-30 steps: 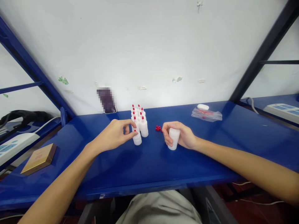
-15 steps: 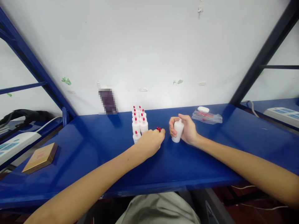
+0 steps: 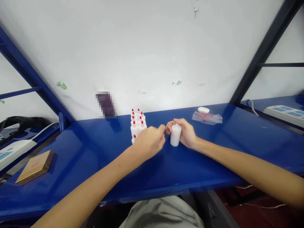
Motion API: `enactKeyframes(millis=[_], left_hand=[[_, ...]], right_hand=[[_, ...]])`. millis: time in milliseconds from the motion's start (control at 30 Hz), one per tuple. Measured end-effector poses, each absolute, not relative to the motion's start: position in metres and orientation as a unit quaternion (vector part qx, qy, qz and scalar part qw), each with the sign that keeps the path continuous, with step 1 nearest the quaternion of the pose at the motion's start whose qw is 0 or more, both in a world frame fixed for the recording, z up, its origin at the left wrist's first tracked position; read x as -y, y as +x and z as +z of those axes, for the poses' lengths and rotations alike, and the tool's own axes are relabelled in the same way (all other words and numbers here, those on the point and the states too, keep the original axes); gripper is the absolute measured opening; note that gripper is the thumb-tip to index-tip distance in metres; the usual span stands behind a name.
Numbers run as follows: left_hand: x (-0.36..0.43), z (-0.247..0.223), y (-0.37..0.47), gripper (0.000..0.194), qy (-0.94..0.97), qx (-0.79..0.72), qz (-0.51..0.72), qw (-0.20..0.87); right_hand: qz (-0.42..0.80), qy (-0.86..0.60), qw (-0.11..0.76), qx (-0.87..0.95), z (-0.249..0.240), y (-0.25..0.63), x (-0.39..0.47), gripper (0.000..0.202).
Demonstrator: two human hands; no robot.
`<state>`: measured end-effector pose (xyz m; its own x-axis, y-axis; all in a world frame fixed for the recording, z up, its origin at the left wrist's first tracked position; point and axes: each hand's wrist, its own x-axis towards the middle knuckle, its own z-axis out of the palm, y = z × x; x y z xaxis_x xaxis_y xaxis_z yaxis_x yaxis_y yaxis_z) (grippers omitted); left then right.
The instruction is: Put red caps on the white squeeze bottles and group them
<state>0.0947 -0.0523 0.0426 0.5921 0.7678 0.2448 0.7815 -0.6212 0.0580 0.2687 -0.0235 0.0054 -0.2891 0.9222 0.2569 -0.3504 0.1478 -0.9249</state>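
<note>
A white bottle [image 3: 175, 136] with no red cap stands upright on the blue table [image 3: 185, 167], and my right hand [image 3: 186, 133] is wrapped round its far and right sides. My left hand [image 3: 152, 141] is closed just left of that bottle, fingertips pinched together near its top; what they hold, if anything, is hidden. Behind and left of my left hand stand several white bottles [image 3: 135, 129] with red caps in two rows, the nearest ones partly covered by the hand.
A clear plastic bag [image 3: 206, 117] with red pieces lies at the back right, beside a small white oval object [image 3: 203, 110]. A gold box [image 3: 35, 166] lies at the left. White power strips [image 3: 17, 150] flank the table. A blurred dark rectangle [image 3: 106, 104] is at the wall.
The view has shifted slightly. My left hand has turned and come nearer the uncapped bottle's top, and the small red caps beside its fingers are now out of sight. The bottle stands straighter.
</note>
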Motion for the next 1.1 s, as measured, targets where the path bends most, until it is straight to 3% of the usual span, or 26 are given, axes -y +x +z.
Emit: enactKeyframes(millis=[133, 367, 1100], left_hand=[[0.060, 0.079, 0.092, 0.012, -0.874, 0.400, -0.261, -0.092], [0.058, 0.086, 0.097, 0.012, -0.869, 0.356, -0.239, -0.248], [0.054, 0.083, 0.096, 0.012, -0.885, 0.300, -0.207, -0.290]], right_hand=[[0.621, -0.239, 0.513, 0.541, 0.003, 0.262, 0.030, 0.041], [0.670, -0.185, 0.443, 0.566, 0.000, 0.254, 0.041, 0.055], [0.644, -0.163, 0.482, 0.572, 0.000, 0.251, 0.045, 0.039]])
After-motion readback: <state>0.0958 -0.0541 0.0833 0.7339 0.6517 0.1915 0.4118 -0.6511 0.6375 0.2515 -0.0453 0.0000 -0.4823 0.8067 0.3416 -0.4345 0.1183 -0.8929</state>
